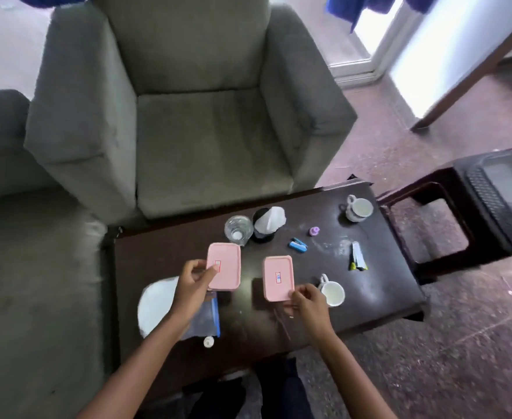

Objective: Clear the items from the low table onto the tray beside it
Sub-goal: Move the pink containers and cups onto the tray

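Left pink container [224, 264] — at the middle of the low table [384, 285] — is pinched by the left hand [191, 285]; the right hand [309, 303] grips the right pink container [279, 276], also mid-table.

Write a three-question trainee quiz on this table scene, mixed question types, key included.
1. True or false: the left hand holds the left pink box while the right hand holds the right pink box.
2. The near white cup beside the right hand is: A upright, B on its side, C upside down.
3. How many white cups stand on the low table?
Key: 1 true; 2 A; 3 two, counting the far white cup.
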### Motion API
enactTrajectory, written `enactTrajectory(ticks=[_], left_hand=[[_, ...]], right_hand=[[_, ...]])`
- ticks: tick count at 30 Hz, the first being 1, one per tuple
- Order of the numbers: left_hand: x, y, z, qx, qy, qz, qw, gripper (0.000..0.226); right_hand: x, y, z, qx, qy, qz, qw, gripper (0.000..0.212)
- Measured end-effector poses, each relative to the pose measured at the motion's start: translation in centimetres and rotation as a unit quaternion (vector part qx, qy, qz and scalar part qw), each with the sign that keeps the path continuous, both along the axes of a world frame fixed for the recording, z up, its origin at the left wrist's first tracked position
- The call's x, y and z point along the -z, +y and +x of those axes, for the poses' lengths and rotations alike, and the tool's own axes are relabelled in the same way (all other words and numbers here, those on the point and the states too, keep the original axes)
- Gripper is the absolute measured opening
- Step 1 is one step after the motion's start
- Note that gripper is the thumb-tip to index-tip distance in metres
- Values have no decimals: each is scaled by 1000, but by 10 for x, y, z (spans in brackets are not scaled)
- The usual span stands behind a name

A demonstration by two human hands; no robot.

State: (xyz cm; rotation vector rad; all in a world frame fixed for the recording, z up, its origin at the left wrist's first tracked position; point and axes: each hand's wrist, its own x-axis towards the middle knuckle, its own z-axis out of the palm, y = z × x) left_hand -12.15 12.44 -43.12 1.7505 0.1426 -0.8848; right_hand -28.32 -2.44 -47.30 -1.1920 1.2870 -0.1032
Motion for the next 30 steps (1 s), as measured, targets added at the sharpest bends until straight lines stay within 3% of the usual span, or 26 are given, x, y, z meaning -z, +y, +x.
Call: enactTrajectory(ticks=[3, 11, 16, 23, 30], left_hand=[[-36, -24, -14, 46, 13, -29, 998, 18], [-90, -132, -95, 152, 19, -82, 985, 5], [-105, -222, -178, 204, 21, -98, 974, 10], [-111, -326, -291, 228, 107, -131, 959, 16], [-111, -413, -343, 243, 162, -148, 945, 17]], right_hand=[[-37, -5, -32, 79, -44, 2, 996, 9], [-97, -77, -137, 223, -109, -30, 968, 17], [-116, -151, -218, 241, -116, -55, 962, 19], [-147, -246, -327, 257, -130, -83, 954, 11], [-139, -331, -377, 283, -130, -86, 946, 15]])
